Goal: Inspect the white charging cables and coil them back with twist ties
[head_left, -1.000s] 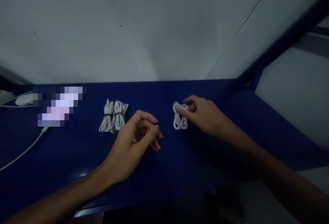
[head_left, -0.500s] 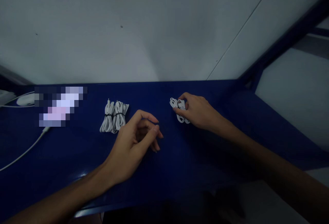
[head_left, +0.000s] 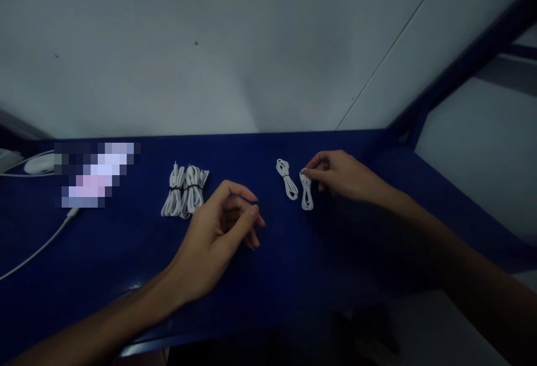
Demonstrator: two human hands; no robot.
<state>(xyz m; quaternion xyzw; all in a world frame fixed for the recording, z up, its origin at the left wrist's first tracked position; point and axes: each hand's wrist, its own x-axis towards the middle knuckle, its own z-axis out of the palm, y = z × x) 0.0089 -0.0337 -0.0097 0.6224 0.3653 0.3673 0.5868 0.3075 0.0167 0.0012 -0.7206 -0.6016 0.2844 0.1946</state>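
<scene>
My right hand point(head_left: 335, 173) pinches the upper end of a coiled white cable point(head_left: 307, 191) between thumb and fingers, over the blue table point(head_left: 260, 276). Just left of it lies a second coiled white cable point(head_left: 287, 179), with a dark tie round its middle, apart from my fingers. My left hand point(head_left: 222, 231) hovers at the centre, fingers curved and thumb apart, holding nothing. Beyond its wrist, to the left, sit bundled white cables point(head_left: 184, 191) side by side, bound with black ties; a metal plug tip sticks up from one.
A blurred-out glowing device point(head_left: 100, 173) lies at the left with a white cord point(head_left: 54, 240) running from it. Behind it is a white rounded object point(head_left: 39, 163). A pale wall panel point(head_left: 251, 47) rises behind the table; a blue frame post point(head_left: 457, 75) slopes at the right.
My right hand has shifted slightly right, drawing one coiled cable away from the other, which stays lying on the table. My left hand has hardly moved.
</scene>
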